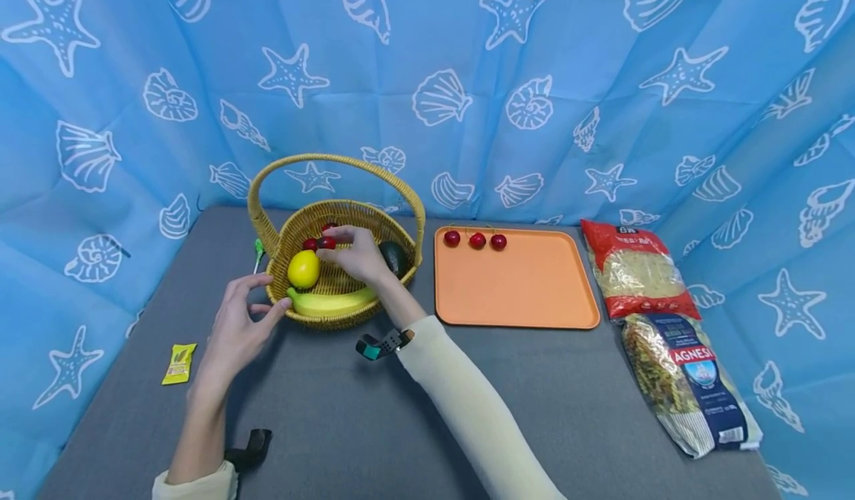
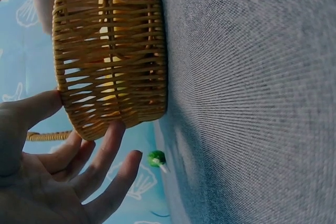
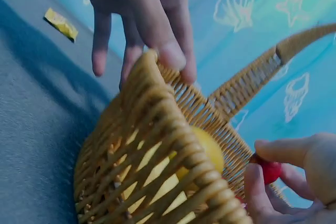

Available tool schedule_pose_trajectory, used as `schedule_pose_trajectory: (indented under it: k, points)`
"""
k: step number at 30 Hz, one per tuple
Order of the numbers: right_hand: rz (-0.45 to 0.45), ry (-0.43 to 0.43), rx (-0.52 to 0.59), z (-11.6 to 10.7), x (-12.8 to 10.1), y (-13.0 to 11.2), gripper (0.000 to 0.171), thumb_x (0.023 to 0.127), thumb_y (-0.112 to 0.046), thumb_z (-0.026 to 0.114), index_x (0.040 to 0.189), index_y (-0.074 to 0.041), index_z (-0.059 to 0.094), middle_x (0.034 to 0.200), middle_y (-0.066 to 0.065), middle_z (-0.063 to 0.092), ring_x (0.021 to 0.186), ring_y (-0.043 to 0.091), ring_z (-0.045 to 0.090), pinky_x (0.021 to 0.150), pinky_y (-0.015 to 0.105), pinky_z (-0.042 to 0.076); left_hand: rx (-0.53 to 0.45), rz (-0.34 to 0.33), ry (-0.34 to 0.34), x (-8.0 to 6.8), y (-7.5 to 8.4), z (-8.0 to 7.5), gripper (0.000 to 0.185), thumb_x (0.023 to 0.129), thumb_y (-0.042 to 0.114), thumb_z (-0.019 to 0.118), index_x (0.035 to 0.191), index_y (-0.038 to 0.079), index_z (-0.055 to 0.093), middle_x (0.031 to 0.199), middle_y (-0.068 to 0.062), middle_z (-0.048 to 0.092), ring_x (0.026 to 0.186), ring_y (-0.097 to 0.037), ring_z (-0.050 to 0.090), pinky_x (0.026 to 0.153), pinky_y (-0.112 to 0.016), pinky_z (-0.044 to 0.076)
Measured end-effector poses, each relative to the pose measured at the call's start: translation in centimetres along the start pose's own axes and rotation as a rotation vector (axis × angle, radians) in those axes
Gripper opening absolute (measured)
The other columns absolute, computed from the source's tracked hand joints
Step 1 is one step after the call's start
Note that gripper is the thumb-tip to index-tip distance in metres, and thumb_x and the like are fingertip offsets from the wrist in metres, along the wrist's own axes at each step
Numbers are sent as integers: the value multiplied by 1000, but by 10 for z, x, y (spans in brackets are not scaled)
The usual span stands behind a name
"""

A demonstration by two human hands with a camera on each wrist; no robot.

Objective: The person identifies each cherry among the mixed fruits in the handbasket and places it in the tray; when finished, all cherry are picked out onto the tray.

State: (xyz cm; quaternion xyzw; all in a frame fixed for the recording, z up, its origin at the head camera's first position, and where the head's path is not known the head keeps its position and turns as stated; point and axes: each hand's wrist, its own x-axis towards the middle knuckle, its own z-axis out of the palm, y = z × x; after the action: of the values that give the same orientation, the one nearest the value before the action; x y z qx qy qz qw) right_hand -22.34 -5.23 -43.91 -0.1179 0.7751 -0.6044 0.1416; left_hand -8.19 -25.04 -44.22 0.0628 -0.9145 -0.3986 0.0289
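A wicker basket (image 1: 394, 227) with a tall handle stands on the grey table. Inside lie a lemon (image 1: 303, 268), a banana (image 1: 330, 301), a dark avocado (image 1: 395, 257) and red cherries. My right hand (image 1: 354, 251) reaches into the basket and pinches a cherry (image 1: 326, 242) (image 3: 270, 169) between fingertips and thumb. My left hand (image 1: 240, 322) rests against the basket's near-left rim, its thumb touching the weave (image 2: 110, 56) and its fingers spread. Three cherries (image 1: 476, 239) sit in a row at the far edge of an orange tray (image 1: 521, 285).
Two pasta bags (image 1: 668, 337) lie right of the tray. A small yellow packet (image 1: 179, 363) lies at the left, and a green-tipped stick (image 1: 257, 251) beside the basket. Blue shell-print cloth surrounds the table.
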Motion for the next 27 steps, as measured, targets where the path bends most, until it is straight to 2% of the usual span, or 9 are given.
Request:
schedule_pose_trajectory:
  k: [4, 7, 10, 13, 18, 22, 24, 27]
  points:
    - [-140, -40, -11, -11, -21, -4, 32, 99, -22, 81, 129, -12, 74, 139, 11, 72, 107, 24, 76, 92, 29, 63, -4, 5, -1, 0, 0, 0, 63, 108, 35, 69, 156, 2, 47, 162, -28, 39, 118, -46, 66, 89, -52, 62]
    - [-263, -70, -33, -23, -38, -7, 30, 99, -21, 82, 126, -11, 73, 133, 10, 73, 98, 16, 73, 88, 23, 61, -6, 8, -2, 0, 0, 0, 63, 108, 36, 69, 157, 2, 47, 162, -29, 39, 118, -47, 67, 88, -51, 62]
    - [-360, -101, -26, -37, -58, -10, 31, 98, -15, 82, 127, -8, 72, 129, 12, 74, 91, 15, 72, 86, 24, 62, -7, 5, -4, -1, 1, 0, 63, 108, 36, 68, 157, 3, 47, 163, -29, 38, 120, -47, 66, 89, -53, 62]
    - [-423, -125, -4, -54, -78, -10, 36, 97, -6, 81, 130, -4, 69, 130, 16, 72, 94, 15, 74, 87, 29, 65, -4, 9, 1, -1, 1, 0, 63, 109, 37, 68, 157, 2, 47, 163, -29, 38, 120, -47, 66, 91, -56, 61]
    - [-443, -124, 0, -84, -112, -1, 40, 95, 1, 79, 134, -3, 69, 134, 18, 72, 107, 19, 77, 93, 35, 66, 3, 12, 5, -1, 1, 0, 63, 108, 37, 68, 157, 2, 47, 162, -29, 39, 118, -46, 67, 88, -52, 61]
    - [-435, -93, -29, -108, -131, 14, 40, 95, 4, 78, 134, 0, 70, 135, 20, 71, 113, 20, 75, 97, 31, 64, 13, 15, 10, -1, 1, 0, 62, 108, 37, 68, 156, 2, 48, 162, -29, 40, 117, -45, 67, 84, -42, 58]
    - [-427, -62, -39, -119, -136, 23, 40, 94, 6, 78, 133, 3, 70, 136, 21, 69, 116, 20, 73, 100, 27, 62, 11, 17, 10, -1, 1, 0, 62, 108, 36, 68, 156, 2, 48, 161, -29, 40, 117, -45, 67, 84, -43, 58]
    - [-403, -7, -69, -134, -138, 40, 41, 93, 6, 80, 132, 4, 70, 136, 21, 66, 118, 21, 73, 102, 22, 60, 3, 16, 6, -1, 1, 0, 63, 108, 36, 69, 157, 2, 47, 162, -29, 39, 118, -46, 67, 88, -51, 60]
